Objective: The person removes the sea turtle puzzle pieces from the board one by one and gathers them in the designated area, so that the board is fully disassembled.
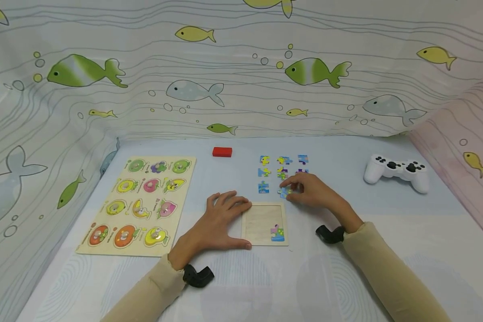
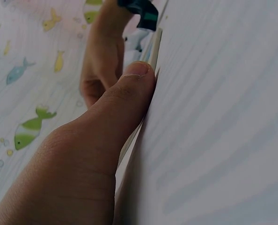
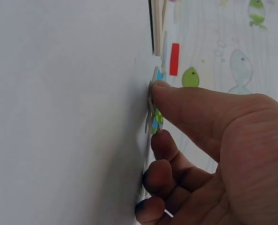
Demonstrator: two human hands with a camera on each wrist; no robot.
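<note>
My right hand [image 1: 315,192] pinches a blue jigsaw piece [image 1: 283,192] by its edges, between thumb and fingertips. In the right wrist view this piece [image 3: 157,119] stays close to the tabletop, its remaining fingers curled below. A shallow wooden puzzle tray [image 1: 259,217] lies just in front, with joined pink, green and blue pieces [image 1: 277,233] in its lower right corner. My left hand [image 1: 221,221] spreads along the tray's left side, index finger at the top edge and thumb near the bottom edge. In the left wrist view the thumb [image 2: 125,93] touches the tray's edge.
Several loose jigsaw pieces [image 1: 264,172] lie in rows behind the tray. To the left is a wooden fruit peg board [image 1: 145,232]. A red block [image 1: 222,152] sits farther back, and a white game controller [image 1: 398,170] rests at the right. A fish-patterned sheet [image 1: 241,67] hangs behind.
</note>
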